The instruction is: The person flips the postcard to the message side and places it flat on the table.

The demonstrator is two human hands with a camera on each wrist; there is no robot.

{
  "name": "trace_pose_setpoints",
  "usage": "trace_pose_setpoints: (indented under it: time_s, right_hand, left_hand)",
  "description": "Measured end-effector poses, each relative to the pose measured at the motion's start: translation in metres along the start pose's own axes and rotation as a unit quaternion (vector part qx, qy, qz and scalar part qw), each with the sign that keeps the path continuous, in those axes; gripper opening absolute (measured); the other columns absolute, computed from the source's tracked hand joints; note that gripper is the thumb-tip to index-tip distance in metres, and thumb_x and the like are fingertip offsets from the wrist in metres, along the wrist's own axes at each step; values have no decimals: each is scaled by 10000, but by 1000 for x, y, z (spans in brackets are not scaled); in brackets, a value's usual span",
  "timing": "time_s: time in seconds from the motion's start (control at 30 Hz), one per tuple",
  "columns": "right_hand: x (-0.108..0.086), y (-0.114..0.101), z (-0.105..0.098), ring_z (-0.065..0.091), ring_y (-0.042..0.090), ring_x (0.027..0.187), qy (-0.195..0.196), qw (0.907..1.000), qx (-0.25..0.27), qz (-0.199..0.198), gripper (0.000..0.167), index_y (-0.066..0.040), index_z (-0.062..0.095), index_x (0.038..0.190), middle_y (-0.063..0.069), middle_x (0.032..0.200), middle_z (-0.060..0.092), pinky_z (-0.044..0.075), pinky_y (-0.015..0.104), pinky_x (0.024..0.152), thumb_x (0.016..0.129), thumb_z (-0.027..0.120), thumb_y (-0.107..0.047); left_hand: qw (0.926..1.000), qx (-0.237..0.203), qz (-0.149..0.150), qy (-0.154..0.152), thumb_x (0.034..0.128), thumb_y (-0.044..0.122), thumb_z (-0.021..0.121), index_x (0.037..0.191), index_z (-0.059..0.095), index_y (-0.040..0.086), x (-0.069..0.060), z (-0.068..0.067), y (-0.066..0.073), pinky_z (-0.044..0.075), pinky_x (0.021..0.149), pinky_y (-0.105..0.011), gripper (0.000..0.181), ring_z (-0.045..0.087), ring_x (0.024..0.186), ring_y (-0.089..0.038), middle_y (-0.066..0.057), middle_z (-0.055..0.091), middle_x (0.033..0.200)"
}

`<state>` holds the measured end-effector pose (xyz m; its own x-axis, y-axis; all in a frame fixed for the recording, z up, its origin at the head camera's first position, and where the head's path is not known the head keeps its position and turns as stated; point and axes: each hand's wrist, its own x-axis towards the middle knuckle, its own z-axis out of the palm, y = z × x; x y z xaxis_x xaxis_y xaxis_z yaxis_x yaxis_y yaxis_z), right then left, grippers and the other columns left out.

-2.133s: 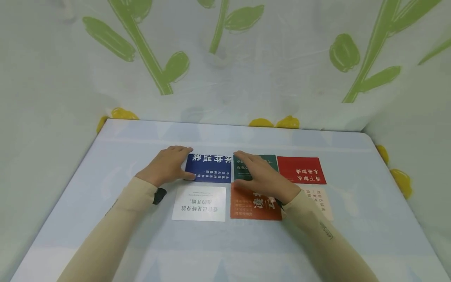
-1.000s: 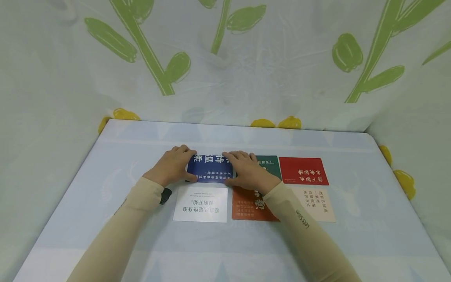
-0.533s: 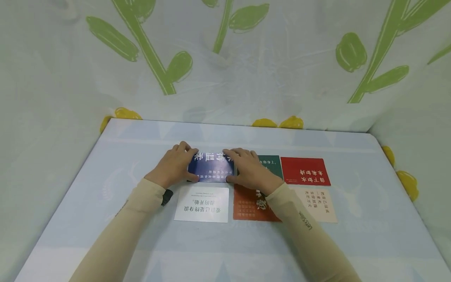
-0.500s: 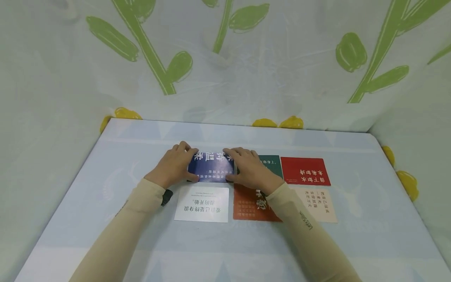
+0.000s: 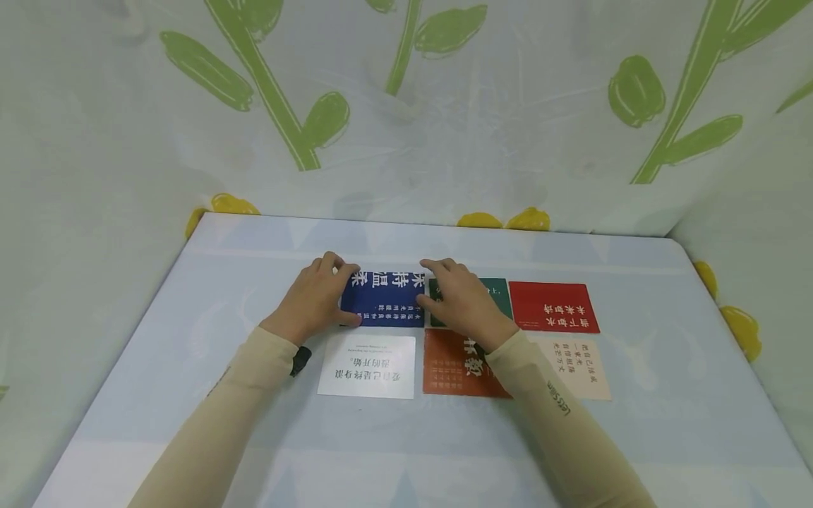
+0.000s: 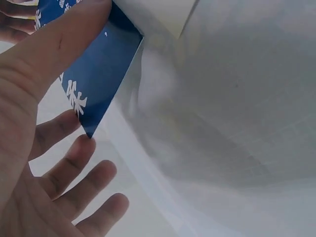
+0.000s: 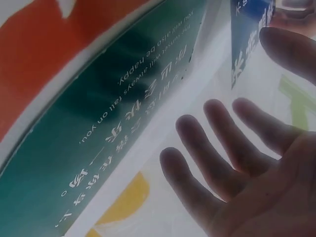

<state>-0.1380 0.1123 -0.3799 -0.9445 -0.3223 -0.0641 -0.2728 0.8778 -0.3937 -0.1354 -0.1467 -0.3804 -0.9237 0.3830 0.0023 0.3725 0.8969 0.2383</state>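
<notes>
Thumb and fingertips of the left hand (image 5: 311, 296) hold the blue card (image 5: 384, 300) at its left corners; the left wrist view shows the thumb across the card (image 6: 108, 64) and a fingertip at its pointed corner. Beside the card's right edge, the right hand (image 5: 466, 300) hovers over the green card (image 5: 498, 293) with spread fingers and nothing in them. In the right wrist view a gap separates the right hand (image 7: 266, 192) from the blue card (image 7: 239, 59). Part of the green card and part of the orange-red card (image 5: 444, 367) are covered by the right hand and sleeve.
A white card (image 5: 368, 367) lies nearest the blue one, on its near side. The red card (image 5: 552, 303) and the pale pink card (image 5: 581, 367) are at the right of the group. White cloth (image 5: 546, 176) with painted green leaves rises behind the table (image 5: 356, 451).
The right hand has let go of the blue card's right side and moved right. The left hand keeps its hold. The card's pale sheen has gone, and it looks darker.
</notes>
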Motion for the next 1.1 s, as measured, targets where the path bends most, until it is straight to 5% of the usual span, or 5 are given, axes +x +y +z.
trace_pose_setpoints:
  time_s: [0.43,0.7,0.87,1.1]
  right_hand:
    - [-2,-1,1,557,288,1245,49,9998,140,127,646,-145,523,1468,106,1409,562,481,476,1030,899,788,-298]
    - [-2,-2,4,625,181,895,184,9991,354,135,584,-146,537,1424,26,1088,679,575,342,825,901,789,-214]
    - [-4,-3,5,617,161,828,234,9985,489,100,565,-160,533,1408,-9,1017,676,573,306,777,904,787,-191]
    - [-9,-7,0,616,157,829,221,9980,584,98,553,-181,526,1392,-8,1025,677,575,292,746,904,787,-197]
  left_hand:
    - [9991,28,-208,361,703,349,945,1460,487,43,-12,5,6,420,1053,-516,937,516,1161,-376,-208,455,1348]
    - [9976,-2,-288,637,700,309,954,1459,490,38,-16,6,12,416,1068,-514,930,513,1179,-372,-192,467,1340]
    - [9957,-77,-386,843,808,309,877,1451,496,17,-19,4,11,426,1052,-537,803,520,1200,-383,-210,491,1357]
    - [9875,-679,-1014,997,949,261,722,1418,517,-33,-27,0,11,519,917,-494,590,590,1059,-359,-228,575,1245]
